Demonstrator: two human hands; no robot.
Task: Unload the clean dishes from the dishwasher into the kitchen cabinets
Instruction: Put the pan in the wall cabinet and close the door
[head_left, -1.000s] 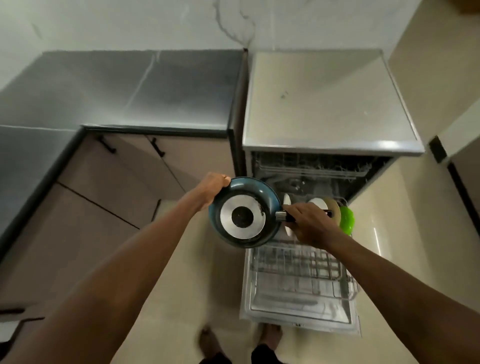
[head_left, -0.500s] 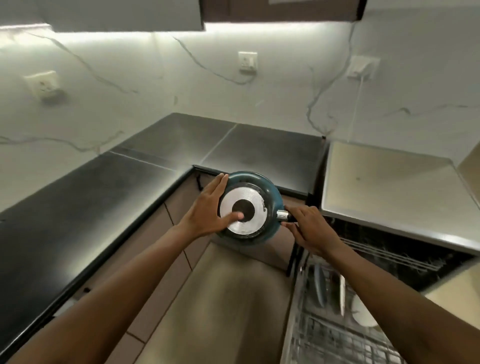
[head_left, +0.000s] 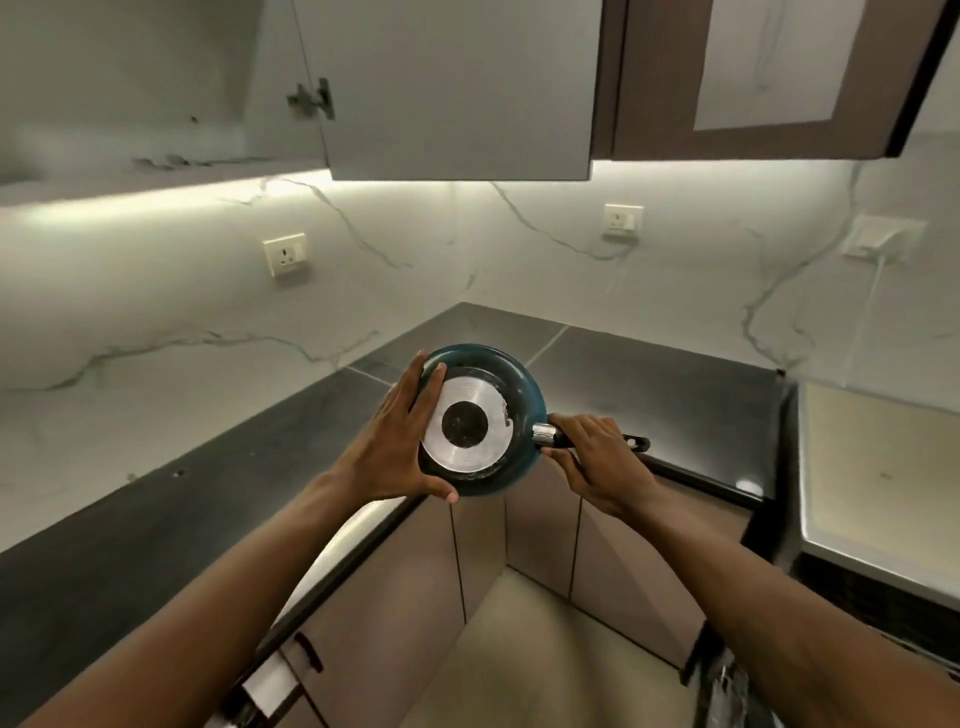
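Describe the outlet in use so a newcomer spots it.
On the marble wall behind the black counter, pass the left outlet and the middle outlet to the right outlet. Only it has a white cord hanging down.

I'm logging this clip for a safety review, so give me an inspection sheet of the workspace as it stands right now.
Surface: dark L-shaped countertop, glossy.
Job's things: blue frying pan held up in front of the counter's corner, underside toward the camera.
Clutter: nothing seen.
Hands: left hand lies flat against the pan's underside and rim; right hand grips the handle.
Cables: white cord hangs from the right wall socket.
Surroundings: upper cabinet door open overhead; marble-look backsplash; dishwasher top at right.
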